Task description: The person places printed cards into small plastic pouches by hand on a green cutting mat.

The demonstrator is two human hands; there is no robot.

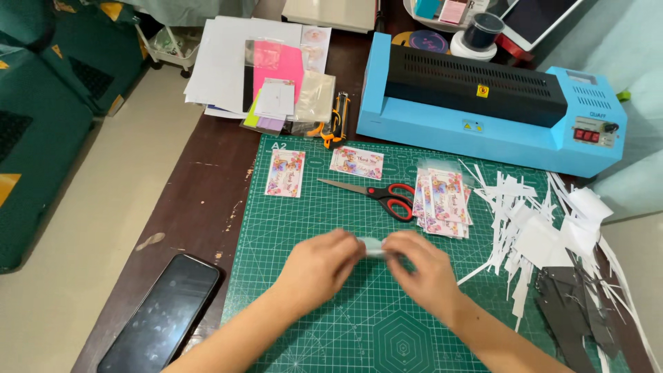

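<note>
Hands meet over the mat's point(311, 331) middle: left hand point(319, 266) and right hand point(421, 269) both pinch one small pale slip point(373, 246). Scissors point(376, 195) lie beyond, cards point(442, 202) just right of them.

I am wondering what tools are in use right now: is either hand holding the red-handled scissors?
No: the red-handled scissors lie on the green cutting mat, beyond the left hand and right hand, which pinch a small pale piece.

Both hands point(373, 266) close together, fingertips pinched.
</note>
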